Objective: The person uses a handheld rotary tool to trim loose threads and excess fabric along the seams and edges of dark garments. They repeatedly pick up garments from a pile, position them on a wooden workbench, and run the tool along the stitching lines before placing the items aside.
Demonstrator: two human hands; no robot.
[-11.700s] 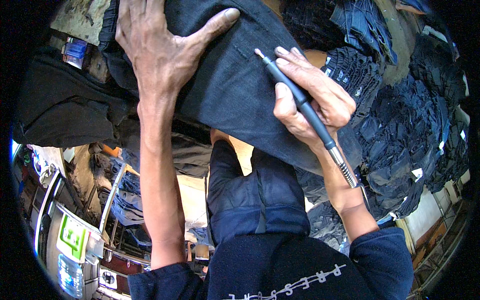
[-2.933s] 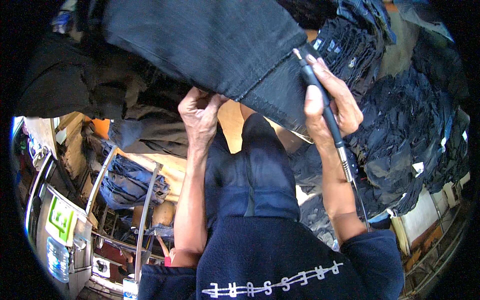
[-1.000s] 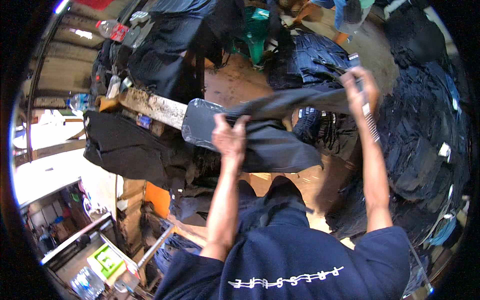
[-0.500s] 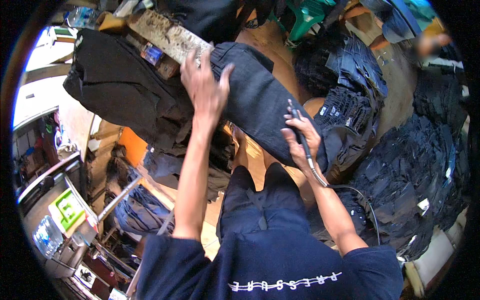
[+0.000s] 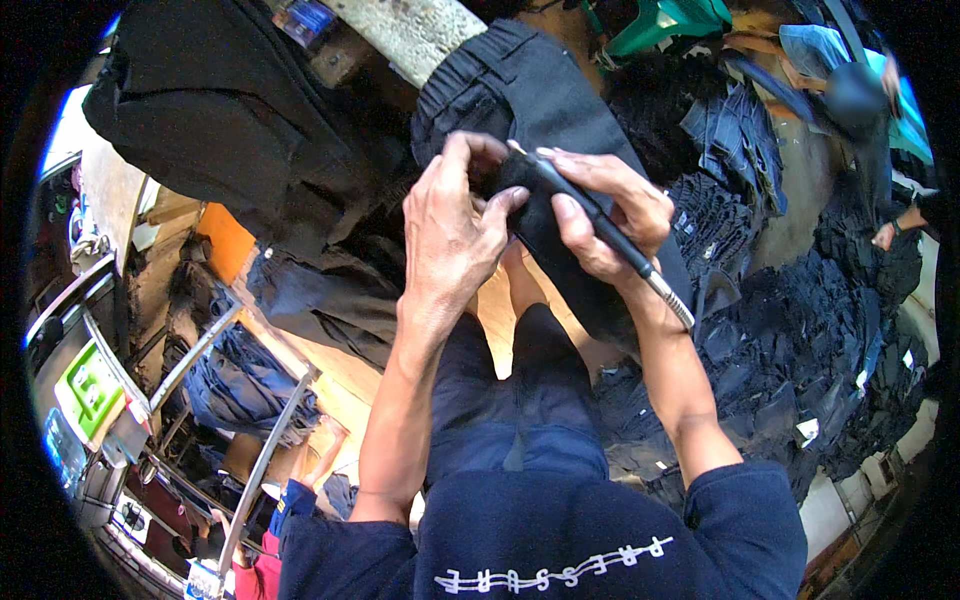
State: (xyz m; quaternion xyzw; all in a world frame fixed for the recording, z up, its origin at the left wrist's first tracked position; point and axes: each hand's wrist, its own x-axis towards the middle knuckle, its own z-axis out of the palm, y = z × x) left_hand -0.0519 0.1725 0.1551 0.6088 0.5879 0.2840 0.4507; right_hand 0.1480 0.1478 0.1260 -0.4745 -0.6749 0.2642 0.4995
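A black garment with a gathered elastic waistband (image 5: 570, 100) is pulled over the end of a worn, pale board (image 5: 425, 35). My left hand (image 5: 450, 230) bends over the garment's near edge, with thumb and fingers pinching a fold of its cloth. Gripped in my right hand (image 5: 635, 210) is a slim black pen-shaped tool (image 5: 608, 228) with a coiled metal sleeve at its rear end. Its tip points up and left, close to the fingers of my left hand. Whether the tip touches the cloth I cannot tell.
Dark cloth (image 5: 230, 130) drapes at the left of the board. Heaped black garments (image 5: 800, 340) cover the right side, with folded jeans (image 5: 735, 140) behind. A green plastic stool (image 5: 665, 22) stands at the back. Metal rails (image 5: 265, 465) run at lower left; other people are at the edges.
My left hand has come down from the board's end to pinch the cloth. My right hand has raised the tool toward it. The view has moved closer to the garment.
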